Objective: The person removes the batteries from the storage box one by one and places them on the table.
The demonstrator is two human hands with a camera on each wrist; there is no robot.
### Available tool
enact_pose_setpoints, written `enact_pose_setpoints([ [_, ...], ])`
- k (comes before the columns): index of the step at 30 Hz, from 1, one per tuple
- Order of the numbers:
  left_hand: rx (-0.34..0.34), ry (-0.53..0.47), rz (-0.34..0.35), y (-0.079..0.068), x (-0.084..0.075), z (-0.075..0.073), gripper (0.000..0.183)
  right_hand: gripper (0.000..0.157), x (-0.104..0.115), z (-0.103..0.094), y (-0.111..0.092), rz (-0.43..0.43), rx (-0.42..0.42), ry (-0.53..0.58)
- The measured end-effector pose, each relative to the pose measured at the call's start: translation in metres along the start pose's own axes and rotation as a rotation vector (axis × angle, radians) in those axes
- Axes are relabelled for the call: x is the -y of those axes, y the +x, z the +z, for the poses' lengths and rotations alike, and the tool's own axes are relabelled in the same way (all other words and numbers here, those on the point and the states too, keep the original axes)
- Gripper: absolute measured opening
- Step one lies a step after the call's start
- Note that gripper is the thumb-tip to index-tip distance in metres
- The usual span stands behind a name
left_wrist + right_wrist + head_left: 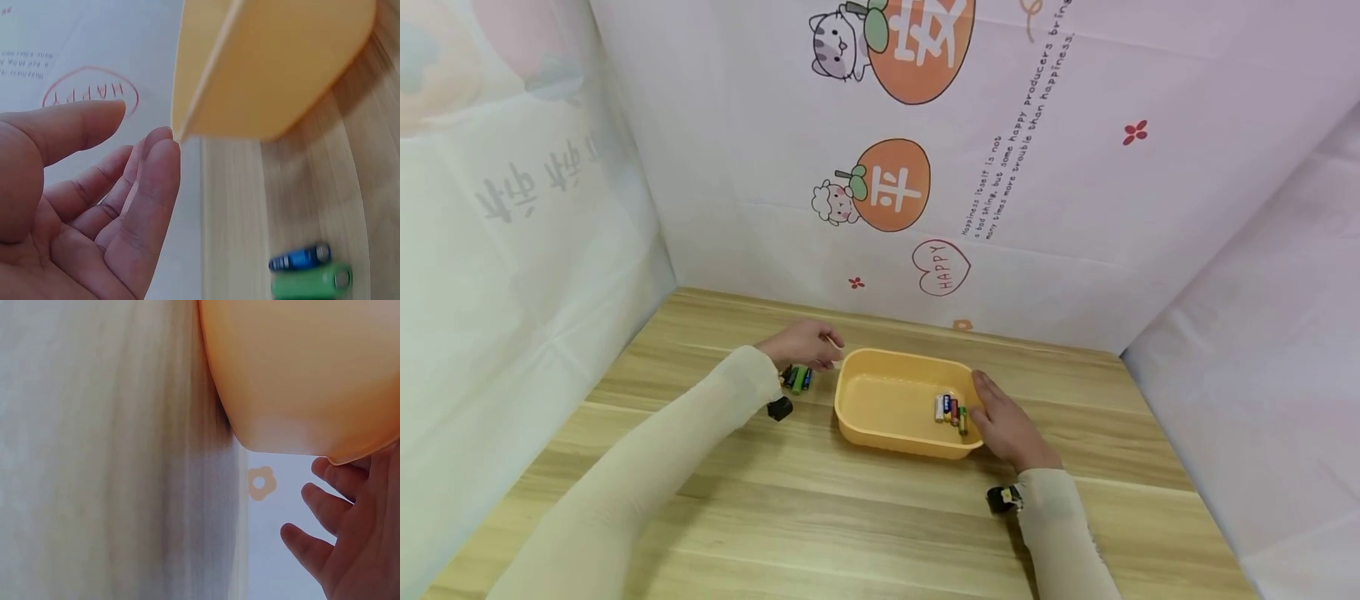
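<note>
My left hand [808, 343] is by the left end of a yellow plastic basin [910, 443], its fingertips right at the rim and nothing in the palm. In the left wrist view its thumb and fingers [153, 206] are apart. Under that wrist lie a green battery [798, 381] and blue ones, partly hidden by the sleeve. At the basin's right end is my right hand [1011, 427], its thumb over the rim and its fingers along the outside. Spread fingers [309, 550] show below the rim in the right wrist view. Several batteries [955, 410] lie inside the basin, towards its right end.
The basin stands on a wood-grain table [850, 517]. A printed white cloth [1037, 283] hangs behind the table's back edge, with further cloth walls at left [535, 275] and right [1262, 350]. Small black wrist cameras [1002, 500] hang by both sleeves.
</note>
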State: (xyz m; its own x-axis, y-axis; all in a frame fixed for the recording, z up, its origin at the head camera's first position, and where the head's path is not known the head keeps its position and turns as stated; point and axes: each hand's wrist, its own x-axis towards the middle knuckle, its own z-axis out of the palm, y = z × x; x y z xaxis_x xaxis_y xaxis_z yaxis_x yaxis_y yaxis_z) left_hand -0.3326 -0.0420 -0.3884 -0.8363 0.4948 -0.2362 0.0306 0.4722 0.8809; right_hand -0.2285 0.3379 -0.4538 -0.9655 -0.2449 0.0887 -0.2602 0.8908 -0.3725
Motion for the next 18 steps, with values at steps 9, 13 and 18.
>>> enact_pose_setpoints([
  [9, 0.031, -0.056, 0.017, 0.01, -0.006, 0.02, 0.028, 0.059, -0.002, 0.002, 0.002, 0.001, 0.01, -0.013],
  [13, 0.057, -0.046, 0.027, 0.015, -0.005, 0.025, 0.03, 0.059, -0.003, 0.001, 0.003, 0.0, 0.012, -0.021],
  [18, 0.096, -0.045, 0.036, 0.016, -0.01, 0.034, 0.035, 0.059, -0.002, 0.002, 0.003, 0.021, 0.018, -0.017],
])
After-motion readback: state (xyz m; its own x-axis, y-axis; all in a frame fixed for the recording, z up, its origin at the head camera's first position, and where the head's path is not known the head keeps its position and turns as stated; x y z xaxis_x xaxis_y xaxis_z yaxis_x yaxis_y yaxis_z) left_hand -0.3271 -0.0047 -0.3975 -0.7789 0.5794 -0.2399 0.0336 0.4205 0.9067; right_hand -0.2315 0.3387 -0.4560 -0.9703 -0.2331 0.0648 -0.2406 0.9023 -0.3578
